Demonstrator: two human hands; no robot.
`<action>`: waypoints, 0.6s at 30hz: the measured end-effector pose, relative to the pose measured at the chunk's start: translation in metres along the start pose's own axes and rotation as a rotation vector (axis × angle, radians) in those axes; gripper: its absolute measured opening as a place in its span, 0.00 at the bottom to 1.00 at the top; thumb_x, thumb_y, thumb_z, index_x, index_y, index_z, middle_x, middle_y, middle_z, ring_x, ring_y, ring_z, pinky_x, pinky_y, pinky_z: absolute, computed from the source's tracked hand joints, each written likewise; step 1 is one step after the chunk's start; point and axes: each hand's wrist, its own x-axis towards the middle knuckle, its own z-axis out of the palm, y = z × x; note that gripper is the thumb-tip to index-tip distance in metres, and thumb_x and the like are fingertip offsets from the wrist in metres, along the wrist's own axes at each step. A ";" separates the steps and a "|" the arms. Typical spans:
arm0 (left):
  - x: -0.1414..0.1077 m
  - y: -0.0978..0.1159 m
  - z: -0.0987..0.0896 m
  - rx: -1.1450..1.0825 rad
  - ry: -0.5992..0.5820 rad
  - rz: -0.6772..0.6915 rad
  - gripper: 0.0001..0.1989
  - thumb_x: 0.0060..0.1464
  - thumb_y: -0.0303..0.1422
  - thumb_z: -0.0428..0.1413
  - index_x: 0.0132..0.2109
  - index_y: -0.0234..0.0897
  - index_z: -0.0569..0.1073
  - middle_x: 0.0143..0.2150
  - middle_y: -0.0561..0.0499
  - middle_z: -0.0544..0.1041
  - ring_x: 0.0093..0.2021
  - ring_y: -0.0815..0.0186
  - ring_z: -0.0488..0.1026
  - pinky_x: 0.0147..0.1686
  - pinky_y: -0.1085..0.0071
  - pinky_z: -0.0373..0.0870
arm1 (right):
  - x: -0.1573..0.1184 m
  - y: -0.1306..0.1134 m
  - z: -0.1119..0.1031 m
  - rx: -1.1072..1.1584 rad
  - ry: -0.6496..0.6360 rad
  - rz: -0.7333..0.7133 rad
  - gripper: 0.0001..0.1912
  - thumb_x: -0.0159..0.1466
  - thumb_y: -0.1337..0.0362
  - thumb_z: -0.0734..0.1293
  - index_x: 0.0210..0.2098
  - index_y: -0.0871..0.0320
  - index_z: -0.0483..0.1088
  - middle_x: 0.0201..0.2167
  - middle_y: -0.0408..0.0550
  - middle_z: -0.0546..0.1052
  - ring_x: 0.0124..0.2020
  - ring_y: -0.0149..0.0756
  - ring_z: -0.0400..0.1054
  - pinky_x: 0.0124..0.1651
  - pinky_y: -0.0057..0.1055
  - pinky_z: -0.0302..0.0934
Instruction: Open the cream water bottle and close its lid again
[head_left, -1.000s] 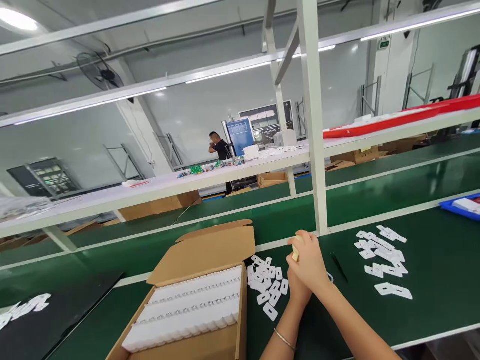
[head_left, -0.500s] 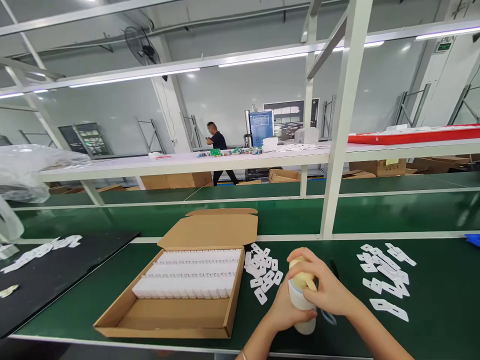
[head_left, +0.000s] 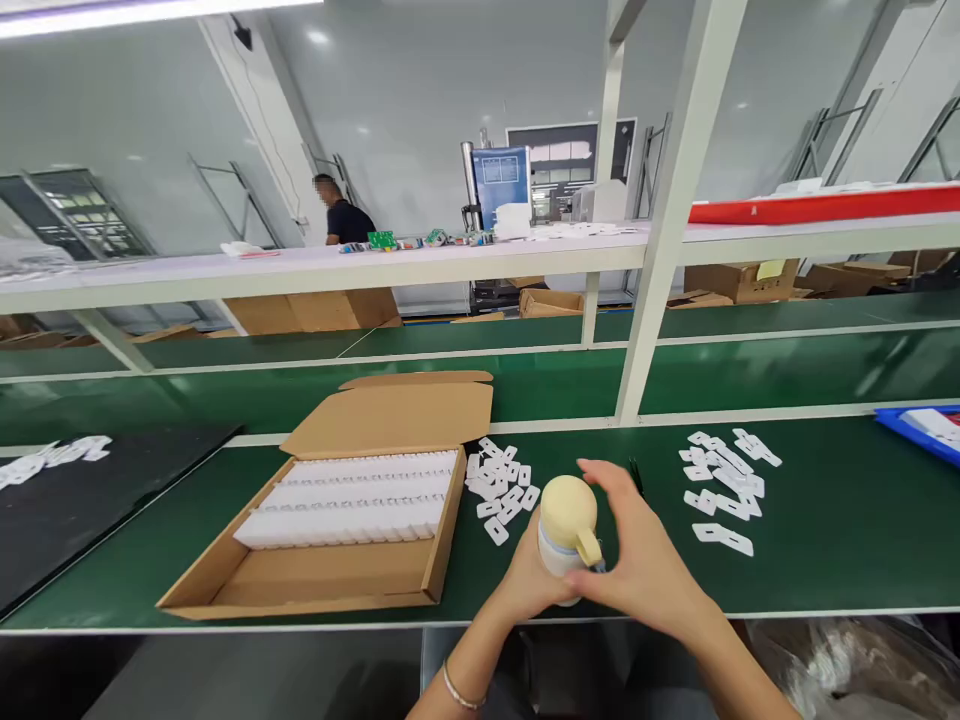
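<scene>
A white bottle with a pale yellow lid (head_left: 568, 510) stands near the front edge of the green table. My left hand (head_left: 525, 580) is wrapped round its white body from the left. On the right, my right hand (head_left: 637, 555) has thumb and fingers apart beside the lid, the thumb close to the bottle's body. Left of the bottle lies a loose pile of white flat pieces (head_left: 496, 490). An open cardboard box (head_left: 315, 590) holds rows of white pieces (head_left: 352, 500) in its back part.
More white pieces (head_left: 724, 480) lie at the right. A blue tray (head_left: 919, 430) is at the right edge, a black mat (head_left: 112, 500) at the left. A white post (head_left: 667, 220) rises behind the table. Beyond the shelf stands a person (head_left: 346, 218).
The view has tilted down and shifted right. My right hand has come off the lid and its fingers have spread. My left hand still holds the bottle.
</scene>
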 end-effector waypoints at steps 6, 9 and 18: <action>-0.008 0.010 -0.003 0.107 0.024 -0.019 0.37 0.43 0.31 0.70 0.60 0.35 0.67 0.55 0.41 0.77 0.54 0.51 0.76 0.56 0.56 0.74 | 0.025 -0.012 0.003 0.058 -0.260 -0.108 0.33 0.63 0.64 0.72 0.67 0.49 0.64 0.61 0.52 0.72 0.62 0.49 0.67 0.67 0.48 0.61; -0.010 0.016 -0.018 0.155 -0.033 -0.089 0.41 0.43 0.32 0.71 0.63 0.36 0.66 0.59 0.39 0.75 0.58 0.50 0.74 0.60 0.53 0.71 | 0.031 0.010 -0.004 0.356 -0.330 -0.065 0.36 0.61 0.58 0.75 0.66 0.52 0.62 0.63 0.55 0.69 0.61 0.47 0.68 0.63 0.43 0.65; 0.018 0.013 -0.040 -0.127 -0.354 -0.127 0.46 0.42 0.45 0.75 0.66 0.42 0.67 0.62 0.40 0.74 0.63 0.46 0.72 0.62 0.50 0.70 | 0.038 0.031 -0.011 0.818 -0.288 0.012 0.43 0.52 0.43 0.82 0.57 0.50 0.60 0.59 0.59 0.72 0.56 0.52 0.72 0.51 0.45 0.72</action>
